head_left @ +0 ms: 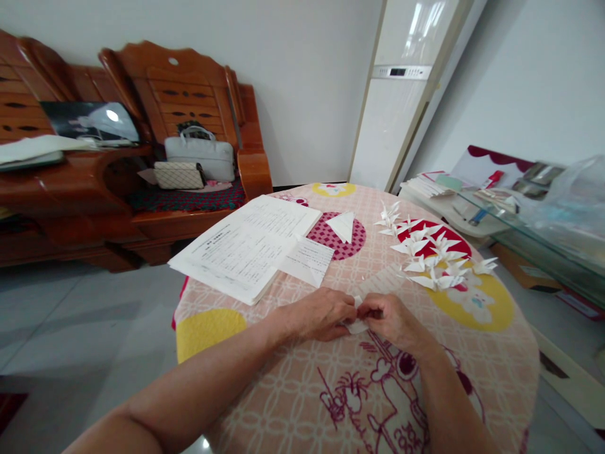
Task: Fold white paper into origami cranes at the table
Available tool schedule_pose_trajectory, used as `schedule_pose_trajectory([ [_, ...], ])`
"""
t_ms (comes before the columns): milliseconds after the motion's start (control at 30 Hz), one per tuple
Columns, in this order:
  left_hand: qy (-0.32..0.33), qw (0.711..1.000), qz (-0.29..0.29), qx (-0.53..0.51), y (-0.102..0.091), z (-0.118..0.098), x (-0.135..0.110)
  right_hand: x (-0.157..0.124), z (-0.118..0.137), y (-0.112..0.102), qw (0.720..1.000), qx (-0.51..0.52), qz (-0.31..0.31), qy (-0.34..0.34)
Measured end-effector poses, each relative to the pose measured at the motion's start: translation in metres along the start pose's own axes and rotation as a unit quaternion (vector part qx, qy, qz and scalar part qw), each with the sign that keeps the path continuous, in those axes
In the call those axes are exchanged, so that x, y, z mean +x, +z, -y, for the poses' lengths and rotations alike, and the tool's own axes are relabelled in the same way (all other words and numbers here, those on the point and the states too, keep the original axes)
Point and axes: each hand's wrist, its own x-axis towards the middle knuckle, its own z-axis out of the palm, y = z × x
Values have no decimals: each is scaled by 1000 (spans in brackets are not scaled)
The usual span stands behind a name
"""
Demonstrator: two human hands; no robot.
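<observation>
My left hand (321, 313) and my right hand (394, 321) meet over a small folded piece of white paper (357, 326) on the patterned tablecloth (293, 384). Both pinch it, fingers pressed together, with most of the paper hidden between them. Beyond my right hand lies a cluster of several white paper cranes (432, 252). A folded white paper triangle (343, 226) rests further back, on a red dotted circle of the cloth.
A stack of printed sheets (246, 249) lies on the table's left. Behind stand a wooden bench (142, 157) with bags (201, 157), a tall white air conditioner (397, 101), and a glass-topped shelf (520, 214) with books at the right.
</observation>
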Motion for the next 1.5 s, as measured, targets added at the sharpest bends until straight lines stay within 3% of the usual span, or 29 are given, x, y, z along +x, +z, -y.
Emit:
schedule_pose_trajectory([
  [200, -34, 999, -7, -16, -3, -2, 2, -5, 2, -5, 999, 5, 28, 21],
  [633, -181, 973, -22, -140, 1, 10, 7, 0, -1, 1, 998, -59, 8, -14],
  [1100, -243, 942, -44, -227, 6, 13, 7, 1, 4, 2, 996, -84, 0, 4],
  [1500, -321, 934, 1, -155, 1, 3, 12, 4, 4, 10, 992, -105, -32, 68],
])
